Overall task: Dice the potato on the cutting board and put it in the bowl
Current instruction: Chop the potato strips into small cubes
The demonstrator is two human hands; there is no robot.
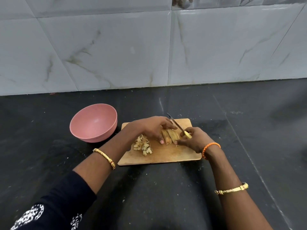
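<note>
On the dark counter [166, 196], the pink bowl [93, 123] sits empty beside my cutting board [166, 156], diced pieces [143, 146] piled at its left. My left hand [149, 128] presses flat on the potato strips [171, 137]; my right hand [193, 138] is closed around the knife [178, 127]. I should curl those fingertips back and cut evenly across.

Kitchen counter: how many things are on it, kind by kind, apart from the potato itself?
Bowl: 1, pink, nothing visible inside
Cutting board: 1, wooden
Knife: 1, held in the right hand
Total: 3
The potato is a pile of dice plus uncut strips steadied by the left hand.
</note>
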